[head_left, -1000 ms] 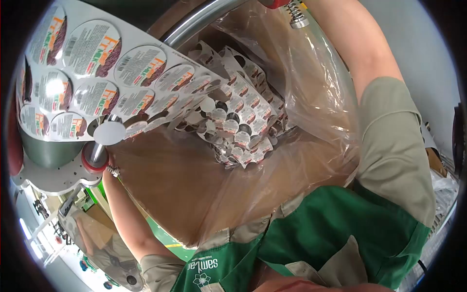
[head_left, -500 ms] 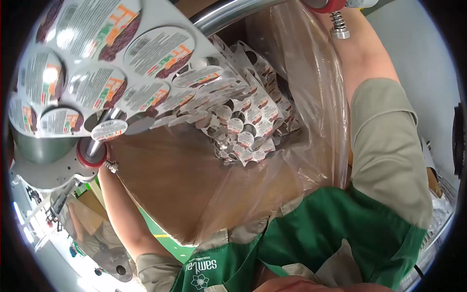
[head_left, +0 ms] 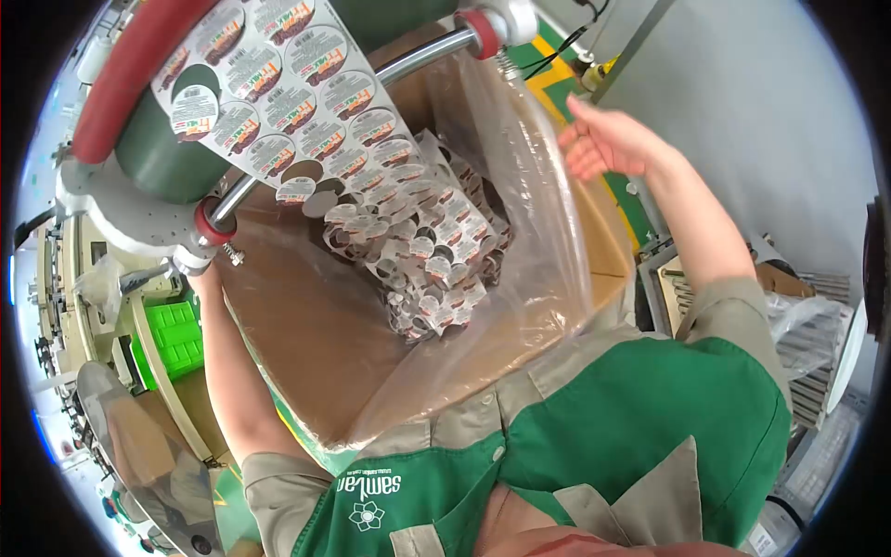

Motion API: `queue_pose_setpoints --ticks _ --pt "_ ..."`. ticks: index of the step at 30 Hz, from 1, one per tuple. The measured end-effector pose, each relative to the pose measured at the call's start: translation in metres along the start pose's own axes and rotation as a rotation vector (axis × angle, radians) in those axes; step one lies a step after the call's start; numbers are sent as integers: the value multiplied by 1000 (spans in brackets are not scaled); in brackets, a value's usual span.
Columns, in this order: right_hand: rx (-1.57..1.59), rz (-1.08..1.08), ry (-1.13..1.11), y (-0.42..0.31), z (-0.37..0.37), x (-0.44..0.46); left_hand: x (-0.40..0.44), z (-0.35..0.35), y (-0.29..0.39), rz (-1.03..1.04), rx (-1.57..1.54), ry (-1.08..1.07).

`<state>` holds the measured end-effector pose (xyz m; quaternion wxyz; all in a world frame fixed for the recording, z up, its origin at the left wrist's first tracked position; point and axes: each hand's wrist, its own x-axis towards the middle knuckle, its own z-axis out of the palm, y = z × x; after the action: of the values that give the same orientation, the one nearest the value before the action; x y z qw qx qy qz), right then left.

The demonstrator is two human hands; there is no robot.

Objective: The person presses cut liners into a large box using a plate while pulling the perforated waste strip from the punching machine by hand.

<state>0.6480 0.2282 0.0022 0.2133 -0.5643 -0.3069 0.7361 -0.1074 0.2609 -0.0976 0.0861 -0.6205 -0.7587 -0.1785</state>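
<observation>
My right hand (head_left: pixel 608 139) is raised beyond the box's right side, its fingers spread and partly bent, holding nothing. The end of my left forearm (head_left: pixel 212 288) reaches up behind the metal end plate (head_left: pixel 130 213), which hides my left hand's fingers. Between my arms a printed web of round lids (head_left: pixel 306 102) runs down over a steel bar (head_left: pixel 427 56). It piles up in a large cardboard box (head_left: pixel 297 343) with a clear plastic liner (head_left: pixel 548 241). Some lids are partly detached from the web, leaving round holes.
A dark green roller (head_left: pixel 167 148) and a red roller (head_left: pixel 135 70) are at upper left. Red collars (head_left: pixel 478 35) with springs sit on the bar. A bright green crate (head_left: pixel 172 339) stands at left. Racks and plastic-wrapped items (head_left: pixel 807 330) are at right.
My right hand has come away from the bar's right end and out to the right. My view has shifted back, showing more of the box and floor. My left arm stays at the end plate.
</observation>
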Motion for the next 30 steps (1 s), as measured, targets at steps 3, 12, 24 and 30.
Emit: queue_pose_setpoints --ticks 3,12,24,30 --pt "-276 -59 4 25 13 -44 -23 -31 -12 -446 -582 -174" --pt "106 -77 -234 73 42 -67 -264 -132 57 -888 -1479 -623" --pt "635 -419 422 179 -18 -30 -339 -132 121 -1041 -1700 -331" --pt "202 -312 633 210 0 -24 -349 -137 156 -1036 -1693 -206"
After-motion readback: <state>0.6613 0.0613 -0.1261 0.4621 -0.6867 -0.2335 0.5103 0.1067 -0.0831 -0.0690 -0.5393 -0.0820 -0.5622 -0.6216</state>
